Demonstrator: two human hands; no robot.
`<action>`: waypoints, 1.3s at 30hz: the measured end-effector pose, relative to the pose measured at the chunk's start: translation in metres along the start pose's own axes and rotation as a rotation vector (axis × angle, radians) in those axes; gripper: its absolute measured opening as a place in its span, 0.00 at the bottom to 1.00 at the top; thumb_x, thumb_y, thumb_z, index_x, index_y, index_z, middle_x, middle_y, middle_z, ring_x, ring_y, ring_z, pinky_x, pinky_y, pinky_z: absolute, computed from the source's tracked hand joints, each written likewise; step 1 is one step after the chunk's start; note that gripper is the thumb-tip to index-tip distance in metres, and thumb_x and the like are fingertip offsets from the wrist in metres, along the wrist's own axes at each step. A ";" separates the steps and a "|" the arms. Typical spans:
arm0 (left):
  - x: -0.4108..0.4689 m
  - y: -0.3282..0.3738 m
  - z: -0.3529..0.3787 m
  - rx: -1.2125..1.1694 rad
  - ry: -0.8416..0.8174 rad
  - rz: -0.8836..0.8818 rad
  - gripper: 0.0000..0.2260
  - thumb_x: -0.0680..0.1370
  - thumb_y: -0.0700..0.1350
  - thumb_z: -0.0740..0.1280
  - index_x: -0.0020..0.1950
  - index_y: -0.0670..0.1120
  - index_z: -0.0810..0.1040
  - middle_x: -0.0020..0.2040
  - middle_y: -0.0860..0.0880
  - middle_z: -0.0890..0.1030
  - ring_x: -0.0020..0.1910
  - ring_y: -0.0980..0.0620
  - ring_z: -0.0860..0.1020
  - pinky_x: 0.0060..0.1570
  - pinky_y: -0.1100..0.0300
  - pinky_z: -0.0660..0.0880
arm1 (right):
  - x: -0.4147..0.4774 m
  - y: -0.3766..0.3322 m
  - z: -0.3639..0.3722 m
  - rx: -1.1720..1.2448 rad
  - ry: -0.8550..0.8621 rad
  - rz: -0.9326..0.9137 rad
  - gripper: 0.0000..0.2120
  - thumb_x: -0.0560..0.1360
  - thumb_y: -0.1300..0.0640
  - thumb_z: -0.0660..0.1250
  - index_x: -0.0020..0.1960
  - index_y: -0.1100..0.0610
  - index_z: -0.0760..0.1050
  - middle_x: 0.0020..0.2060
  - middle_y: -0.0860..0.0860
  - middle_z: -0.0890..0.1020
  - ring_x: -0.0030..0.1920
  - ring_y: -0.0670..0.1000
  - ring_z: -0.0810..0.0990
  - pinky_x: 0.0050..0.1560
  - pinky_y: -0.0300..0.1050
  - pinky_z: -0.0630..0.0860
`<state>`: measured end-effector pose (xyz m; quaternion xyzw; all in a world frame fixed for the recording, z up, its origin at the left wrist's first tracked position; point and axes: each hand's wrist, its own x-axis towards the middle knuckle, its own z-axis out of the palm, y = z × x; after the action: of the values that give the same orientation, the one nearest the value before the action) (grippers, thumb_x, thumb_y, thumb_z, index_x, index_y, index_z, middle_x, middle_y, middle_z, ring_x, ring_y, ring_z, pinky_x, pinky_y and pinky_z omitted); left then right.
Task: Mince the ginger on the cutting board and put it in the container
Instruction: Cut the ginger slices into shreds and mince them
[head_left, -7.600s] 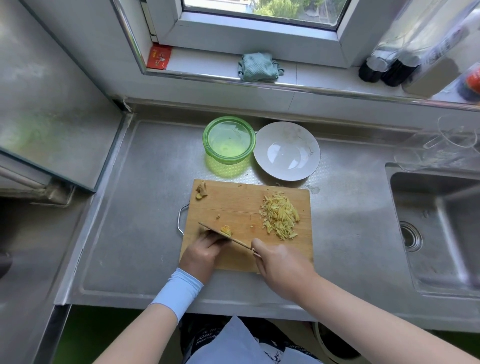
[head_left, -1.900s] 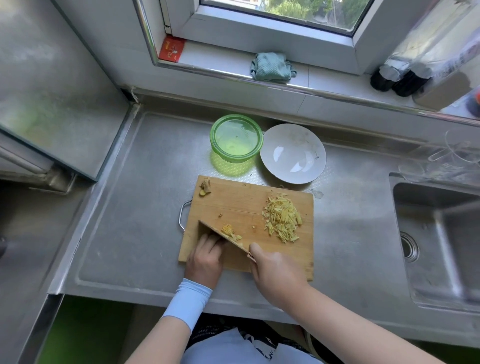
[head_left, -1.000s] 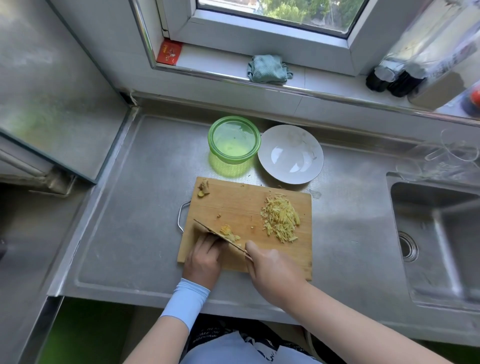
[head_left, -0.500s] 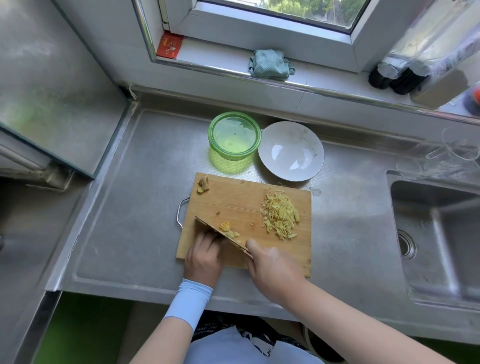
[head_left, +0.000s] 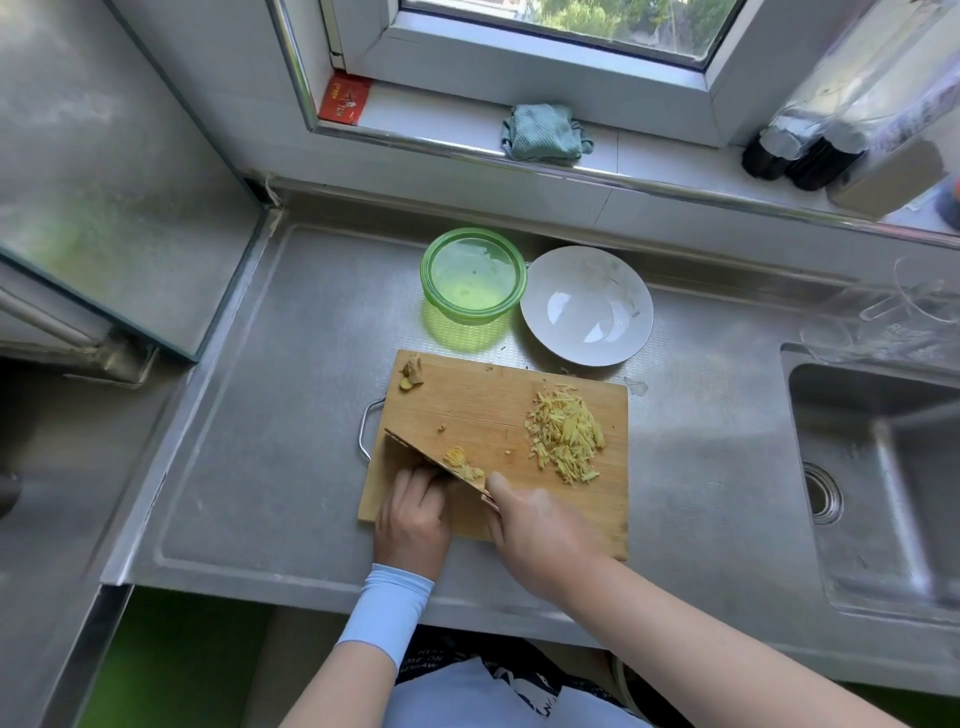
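A wooden cutting board (head_left: 467, 400) lies on the steel counter. A pile of ginger strips (head_left: 565, 435) sits on its right half. My right hand (head_left: 540, 535) grips the handle of a cleaver (head_left: 415, 457) whose blade stands edge-down on the board. Small cut ginger bits (head_left: 460, 460) lie just right of the blade. My left hand (head_left: 413, 512) sits left of the blade with curled fingertips behind it; whatever it holds down is hidden. A ginger scrap (head_left: 412, 373) lies at the board's far left corner. The green container (head_left: 472, 275) stands behind the board.
A white plate (head_left: 587, 306) sits right of the green container. A sink (head_left: 878, 483) opens at the right. A teal cloth (head_left: 543, 132) and dark bottles (head_left: 795, 156) are on the window sill. A steel wall panel rises at the left.
The cleaver blade has worked a little leftward along the board, leaving more cut ginger bits to its right. My left hand has drawn back with it. The big pile has not moved.
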<state>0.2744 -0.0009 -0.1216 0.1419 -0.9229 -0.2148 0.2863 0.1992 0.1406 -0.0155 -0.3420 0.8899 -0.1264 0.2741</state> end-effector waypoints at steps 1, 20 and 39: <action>0.000 0.000 0.000 0.003 0.010 0.000 0.12 0.67 0.28 0.75 0.44 0.42 0.80 0.43 0.43 0.81 0.40 0.42 0.75 0.33 0.53 0.74 | -0.002 0.002 0.000 -0.005 0.001 0.002 0.07 0.83 0.52 0.53 0.48 0.50 0.56 0.31 0.53 0.71 0.28 0.58 0.69 0.27 0.48 0.59; -0.003 0.012 0.000 0.039 0.061 -0.092 0.15 0.82 0.42 0.61 0.39 0.40 0.80 0.41 0.43 0.80 0.42 0.43 0.75 0.36 0.52 0.74 | -0.004 0.004 0.004 -0.031 0.007 0.020 0.06 0.84 0.52 0.52 0.50 0.50 0.57 0.31 0.55 0.74 0.29 0.59 0.73 0.27 0.47 0.61; 0.012 -0.008 -0.017 0.022 -0.131 0.076 0.16 0.62 0.30 0.76 0.44 0.46 0.86 0.43 0.49 0.83 0.42 0.45 0.77 0.30 0.56 0.75 | -0.012 0.007 0.004 -0.061 0.024 0.017 0.05 0.84 0.52 0.52 0.51 0.51 0.57 0.29 0.52 0.69 0.29 0.59 0.71 0.28 0.48 0.60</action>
<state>0.2762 -0.0177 -0.1072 0.0957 -0.9467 -0.2024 0.2315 0.2054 0.1540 -0.0173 -0.3412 0.8994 -0.1009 0.2539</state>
